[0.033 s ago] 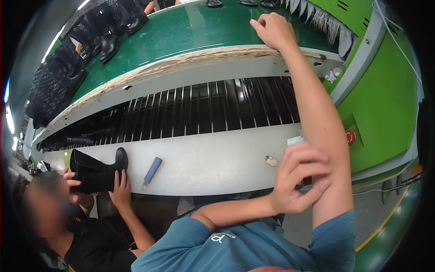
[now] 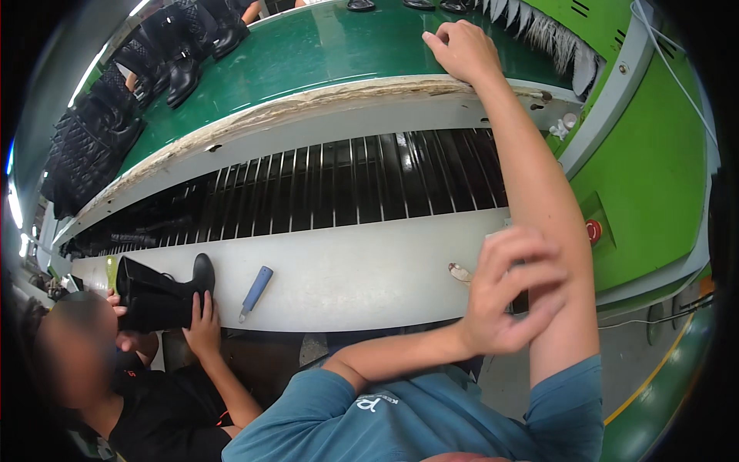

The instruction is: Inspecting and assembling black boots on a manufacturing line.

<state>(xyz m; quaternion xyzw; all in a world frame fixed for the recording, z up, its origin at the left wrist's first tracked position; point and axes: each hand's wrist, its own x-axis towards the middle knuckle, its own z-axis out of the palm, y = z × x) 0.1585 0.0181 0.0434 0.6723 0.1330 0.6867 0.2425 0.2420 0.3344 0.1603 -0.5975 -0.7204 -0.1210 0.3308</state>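
My left hand (image 2: 514,291) lies against the inner side of my right forearm, its fingers bent and spread, with nothing in it. Up on the green conveyor belt (image 2: 346,45), close to its worn near edge, rests my right hand (image 2: 464,52). Its thumb stands apart and the fingers are loosely bent; I see nothing held there. A blue-handled tool (image 2: 256,292) with a short metal tip lies on the white worktop (image 2: 350,269), left of my hands. Nearer to my left hand is a small pale object (image 2: 459,272) with a dark mark, kind unclear.
At the left a person holds a black boot (image 2: 154,296) in both hands. Several black quilted boots (image 2: 92,150) stand on the belt's left part. Metal rollers (image 2: 346,181) run below the belt. A green machine (image 2: 647,231) with a red button (image 2: 593,231) and hanging strips borders the right.
My left hand has shifted slightly up along my right forearm, fingers still bent. The right hand stays on the belt.
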